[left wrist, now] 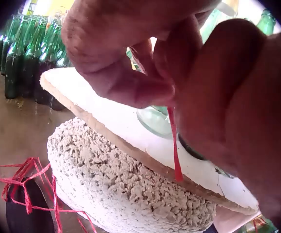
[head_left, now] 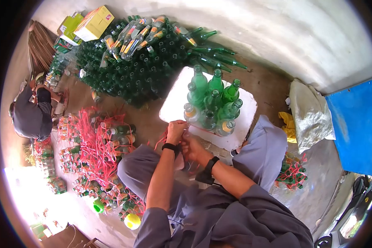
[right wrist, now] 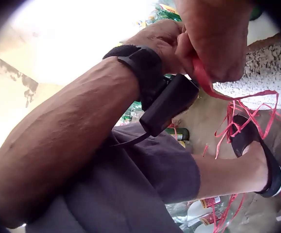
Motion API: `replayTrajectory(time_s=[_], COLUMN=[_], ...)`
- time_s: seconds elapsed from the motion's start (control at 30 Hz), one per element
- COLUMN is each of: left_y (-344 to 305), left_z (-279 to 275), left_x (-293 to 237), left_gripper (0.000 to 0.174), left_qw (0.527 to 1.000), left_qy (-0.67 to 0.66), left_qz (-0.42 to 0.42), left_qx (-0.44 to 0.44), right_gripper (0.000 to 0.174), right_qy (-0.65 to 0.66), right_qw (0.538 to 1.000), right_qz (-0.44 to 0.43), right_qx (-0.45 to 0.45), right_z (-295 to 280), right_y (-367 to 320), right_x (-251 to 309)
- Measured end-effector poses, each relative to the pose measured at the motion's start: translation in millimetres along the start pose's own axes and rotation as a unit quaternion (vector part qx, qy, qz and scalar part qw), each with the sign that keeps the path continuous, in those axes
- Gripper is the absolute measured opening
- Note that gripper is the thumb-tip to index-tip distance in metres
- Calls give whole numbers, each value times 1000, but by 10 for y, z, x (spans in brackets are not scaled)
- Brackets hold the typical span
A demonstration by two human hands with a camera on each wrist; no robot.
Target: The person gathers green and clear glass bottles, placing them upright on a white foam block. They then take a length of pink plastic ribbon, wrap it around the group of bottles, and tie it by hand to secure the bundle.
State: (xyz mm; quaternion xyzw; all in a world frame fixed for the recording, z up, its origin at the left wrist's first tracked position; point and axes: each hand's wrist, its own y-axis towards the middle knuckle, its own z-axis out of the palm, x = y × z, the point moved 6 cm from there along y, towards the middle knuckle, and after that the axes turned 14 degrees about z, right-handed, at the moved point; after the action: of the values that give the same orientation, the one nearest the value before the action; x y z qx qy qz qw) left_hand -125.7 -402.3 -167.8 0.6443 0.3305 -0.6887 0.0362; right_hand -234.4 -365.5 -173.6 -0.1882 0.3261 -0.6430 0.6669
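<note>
Several green and clear glass bottles (head_left: 213,100) stand upright in a tight cluster on a white board (head_left: 172,101). At the board's near edge my left hand (head_left: 177,131) and right hand (head_left: 193,148) meet. Both pinch a red plastic ribbon; a short end of the ribbon (left wrist: 175,145) hangs below the fingers in the left wrist view. In the right wrist view, more of the ribbon (right wrist: 204,81) runs from under my right hand (right wrist: 215,39) toward the floor. The fingers hide the ribbon's middle.
A rough white block (left wrist: 116,170) supports the board. Many green bottles (head_left: 146,76) stand behind to the left. Bundled bottles with red ribbon (head_left: 97,144) cover the left floor. Another person (head_left: 32,109) sits far left. A pale sack (head_left: 308,115) lies right.
</note>
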Motion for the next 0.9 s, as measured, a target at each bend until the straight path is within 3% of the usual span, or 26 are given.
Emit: replayTrajectory(time_s=[0.17,0.27,0.33,0.47,0.53,0.67,0.73,0.87,0.9], left_y=[-83,-37,-47,-54,-20,13,-23,-7,13], left_z=[67,20,28,-13,-5,7,-3,-35,-35], left_x=[-34,12,27,56,152,231,160,65,55], left_gripper=[11,13,12,12,9,8,21,23,16], left_qw=[992,996,992,994,989,984,987,989,989], left_qy=[-103,-80,-104,-86,-125,-167,-148,-122,-121], left_qz=[-68,-32,-46,-43,-48,-32,-12,-41,-40], left_qx=[15,27,47,48,58,59,60,70,79], right_gripper=[16,13,13,18,21,16,12,10,12], right_qy=[-52,-72,-71,-106,5,-12,-61,-156,-196], right_qw=[995,997,987,977,985,978,966,928,908], right_qz=[-70,-12,-137,-150,-172,-207,-223,-252,-264], right_qx=[-49,-18,47,107,32,-5,-117,-227,-258], right_z=[-85,-188,-58,55,-270,-322,-360,-242,-183], right_y=[33,124,23,-177,60,76,14,-141,-215], right_x=[62,13,132,210,340,394,428,434,422])
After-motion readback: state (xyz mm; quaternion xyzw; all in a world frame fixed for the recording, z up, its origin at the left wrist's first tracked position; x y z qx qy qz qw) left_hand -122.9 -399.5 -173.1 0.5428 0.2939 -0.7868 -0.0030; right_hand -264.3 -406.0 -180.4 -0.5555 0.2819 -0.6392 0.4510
